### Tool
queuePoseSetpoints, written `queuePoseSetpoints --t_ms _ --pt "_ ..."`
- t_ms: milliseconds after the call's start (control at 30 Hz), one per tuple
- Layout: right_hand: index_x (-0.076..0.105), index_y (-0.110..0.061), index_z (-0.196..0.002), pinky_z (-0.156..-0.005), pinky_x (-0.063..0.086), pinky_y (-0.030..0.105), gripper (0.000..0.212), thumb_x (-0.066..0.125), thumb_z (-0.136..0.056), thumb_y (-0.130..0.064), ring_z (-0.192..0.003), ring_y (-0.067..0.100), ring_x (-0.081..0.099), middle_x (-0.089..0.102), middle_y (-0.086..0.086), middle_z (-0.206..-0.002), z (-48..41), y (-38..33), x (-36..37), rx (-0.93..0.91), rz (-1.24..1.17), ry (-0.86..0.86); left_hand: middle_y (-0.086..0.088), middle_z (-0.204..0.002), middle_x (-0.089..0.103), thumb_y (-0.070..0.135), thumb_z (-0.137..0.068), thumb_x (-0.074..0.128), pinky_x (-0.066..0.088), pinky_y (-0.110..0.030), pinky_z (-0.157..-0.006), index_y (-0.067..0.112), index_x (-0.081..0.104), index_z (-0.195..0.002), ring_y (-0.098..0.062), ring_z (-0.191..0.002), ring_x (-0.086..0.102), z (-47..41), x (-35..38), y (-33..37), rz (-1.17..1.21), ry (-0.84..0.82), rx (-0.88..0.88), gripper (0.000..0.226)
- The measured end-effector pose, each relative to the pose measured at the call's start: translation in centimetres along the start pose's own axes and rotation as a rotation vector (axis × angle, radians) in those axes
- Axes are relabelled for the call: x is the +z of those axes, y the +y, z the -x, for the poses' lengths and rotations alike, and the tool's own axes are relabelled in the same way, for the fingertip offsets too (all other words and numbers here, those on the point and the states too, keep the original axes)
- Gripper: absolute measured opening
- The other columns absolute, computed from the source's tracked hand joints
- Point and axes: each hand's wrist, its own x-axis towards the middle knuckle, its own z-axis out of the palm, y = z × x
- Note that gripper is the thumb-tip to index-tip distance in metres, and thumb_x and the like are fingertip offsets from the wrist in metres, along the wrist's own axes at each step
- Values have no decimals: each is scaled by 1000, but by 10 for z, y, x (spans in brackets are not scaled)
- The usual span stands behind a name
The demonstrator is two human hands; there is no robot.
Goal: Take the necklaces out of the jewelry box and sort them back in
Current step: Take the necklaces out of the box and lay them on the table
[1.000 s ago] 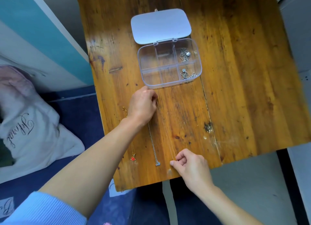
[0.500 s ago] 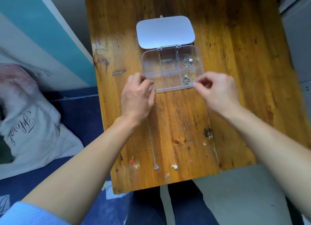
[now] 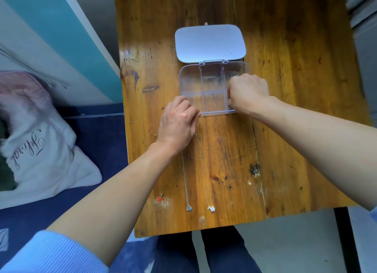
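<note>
1. The jewelry box (image 3: 191, 82) lies open near the middle of the wooden table (image 3: 295, 89), its lid (image 3: 210, 43) folded flat on the far side. This box is the landmark for everything below.
2. Its left and middle compartments look empty. A silvery tangle of chain (image 3: 233, 75) shows in the far-right compartment, just past the knuckles.
3. The right hand (image 3: 247, 93) is curled into a loose fist over the box's right-hand compartments, fingertips hidden; whether it already pinches a chain I cannot tell.
4. The left hand (image 3: 177, 123) presses fingers-bent on the box's near-left corner, seemingly steadying it.
5. On the near side of the box, three necklaces lie stretched straight, long axes running from box toward the person: red pendant (image 3: 160, 198), blue pendant (image 3: 189, 208), silver pendant (image 3: 211, 208).
6. Judgement: what remains sits under the right hand, so it is the nearer hand, lifting toward the free strip right of the silver pendant.
</note>
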Motion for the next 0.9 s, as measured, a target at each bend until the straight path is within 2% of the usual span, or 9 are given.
queuePoseSetpoints --t_ms 133,267,400,500,567,700,800,900 --pt "66 -12 -93 -61 38 34 14 66 -79 -11 -82 36 61 65 16 -88 -1 1 -2 15 -50 -7 -14 -82 65 17 -91 61 50 -42 -74 1 71 -83 -33 -97 59 0 0 3 12 6 -20 20" --pt "65 -12 -89 -59 39 34 12 67 -77 -12 -71 32 51 51 10 -74 -2 3 -4 33 -41 -34 -14 -81 64 15 -91 60 49 -43 -74 1 70 -81 -34 -98 59 0 0 4 8 4 -27 20" --pt "69 -13 -92 -61 42 34 14 65 -79 -12 -73 33 53 60 13 -80 3 3 -8 -9 -55 -61 -15 -80 64 14 -90 60 49 -43 -74 1 69 -81 -34 -98 59 0 0 4 9 8 -30 19" --pt "75 -18 -93 -69 46 31 18 61 -82 -18 -80 28 58 71 9 -94 10 13 -15 -17 -325 -37 -14 -81 64 14 -91 59 48 -42 -76 2 69 -82 -34 -99 58 0 1 4 -5 -5 -25 18" --pt "76 -16 -95 -73 47 28 21 58 -86 -19 -84 20 61 72 4 -94 17 25 -23 26 -565 15 -13 -86 64 15 -91 58 45 -40 -81 3 69 -85 -33 -100 56 -1 1 6 -23 -24 -46 18" --pt "75 -12 -85 -45 42 18 13 64 -84 -18 -57 8 56 66 -1 -70 43 63 -31 258 -1153 12 -12 -92 62 14 -86 59 38 -37 -89 5 69 -91 -31 -94 55 -7 -1 23 -18 26 -135 15" --pt "74 -13 -78 -43 43 17 7 68 -82 -10 -55 8 60 68 -3 -64 65 91 -22 420 -1448 -78 -13 -95 62 12 -84 59 38 -37 -86 6 68 -97 -32 -93 55 -23 0 47 48 21 -116 17" --pt "74 -11 -75 -42 41 17 11 69 -78 -2 -56 9 62 70 0 -68 83 102 -8 520 -1608 -161 -11 -105 61 16 -90 57 43 -41 -83 9 66 -109 -31 -100 54 -46 8 68 126 -116 -61 22"
